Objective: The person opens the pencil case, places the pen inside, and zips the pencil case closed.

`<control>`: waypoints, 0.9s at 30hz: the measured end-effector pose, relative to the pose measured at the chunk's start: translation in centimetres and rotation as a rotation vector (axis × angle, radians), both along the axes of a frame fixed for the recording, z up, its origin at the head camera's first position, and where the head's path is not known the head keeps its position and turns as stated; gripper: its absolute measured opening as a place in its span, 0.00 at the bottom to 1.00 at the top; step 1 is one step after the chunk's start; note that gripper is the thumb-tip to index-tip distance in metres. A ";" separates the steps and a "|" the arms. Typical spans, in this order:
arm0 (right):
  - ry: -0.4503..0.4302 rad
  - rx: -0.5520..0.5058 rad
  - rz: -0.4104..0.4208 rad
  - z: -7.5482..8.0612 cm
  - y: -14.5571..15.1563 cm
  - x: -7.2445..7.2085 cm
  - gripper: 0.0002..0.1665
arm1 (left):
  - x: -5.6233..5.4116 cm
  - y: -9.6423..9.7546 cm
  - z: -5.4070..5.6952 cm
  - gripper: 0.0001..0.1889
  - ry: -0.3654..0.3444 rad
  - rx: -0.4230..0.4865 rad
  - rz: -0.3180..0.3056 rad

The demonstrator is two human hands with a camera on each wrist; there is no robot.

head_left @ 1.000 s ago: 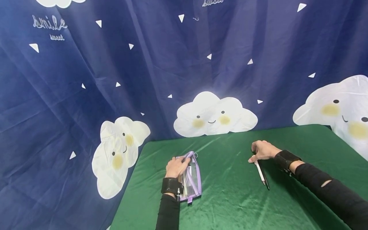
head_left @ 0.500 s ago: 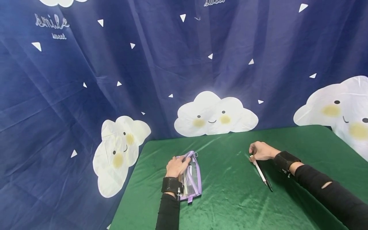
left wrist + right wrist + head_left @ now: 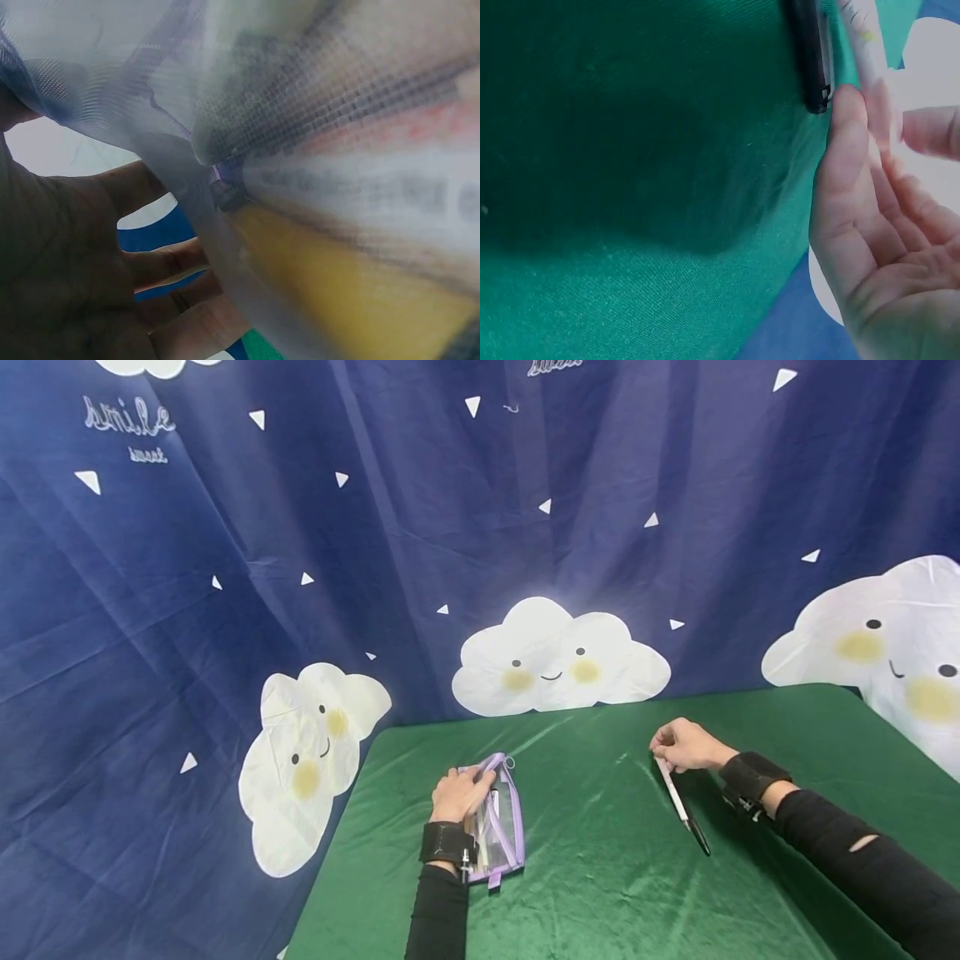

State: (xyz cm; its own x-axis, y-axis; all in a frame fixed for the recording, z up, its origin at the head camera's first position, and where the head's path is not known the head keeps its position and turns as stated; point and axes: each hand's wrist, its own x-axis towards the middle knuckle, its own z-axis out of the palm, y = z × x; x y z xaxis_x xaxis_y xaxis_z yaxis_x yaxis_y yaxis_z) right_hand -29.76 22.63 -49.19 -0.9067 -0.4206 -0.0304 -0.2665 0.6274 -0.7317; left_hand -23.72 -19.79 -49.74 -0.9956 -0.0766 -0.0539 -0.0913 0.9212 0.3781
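My left hand holds a see-through mesh pencil case with purple trim at the left of the table. Several pens or pencils show through its mesh. The left wrist view has the case's mesh close up, with fingers along its edge. To the right, my right hand pinches one end of a white pen between thumb and fingers. A black pen lies close beside it on the cloth, partly behind the white one. In the right wrist view the black pen's end is apart from the fingertips.
Green cloth covers the table. Behind it hangs a dark blue curtain printed with white clouds. Table edges show at the left and the back.
My right hand has moved slightly away from me, drawing the white pen along with it. The black pen's near end now sticks out further past the white pen. The left hand keeps still.
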 end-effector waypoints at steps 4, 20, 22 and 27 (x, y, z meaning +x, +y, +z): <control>-0.048 -0.068 0.000 0.2 0.2 0.1 0.16 | 0.1 -0.1 -0.1 0.34 -0.004 0.008 0.008; -0.259 -0.309 0.082 -0.2 0.2 -0.4 0.27 | 0.2 0.0 0.1 0.34 -0.006 0.007 0.005; -0.257 -0.322 0.085 -0.1 0.1 -0.4 0.30 | 0.2 0.0 0.1 0.35 -0.007 0.007 0.006; -0.229 -0.333 0.042 0.3 -0.1 -0.6 0.26 | 0.2 0.0 0.1 0.34 -0.006 0.005 0.009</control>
State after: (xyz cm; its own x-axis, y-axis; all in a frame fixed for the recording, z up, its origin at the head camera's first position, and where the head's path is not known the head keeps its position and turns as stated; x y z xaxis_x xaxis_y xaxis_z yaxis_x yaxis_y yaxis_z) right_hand -30.38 22.55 -48.89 -0.8741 -0.4781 -0.0858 -0.0929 0.3379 -0.9366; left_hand -23.52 -19.82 -49.59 -0.9946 -0.0849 -0.0605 -0.1016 0.9186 0.3819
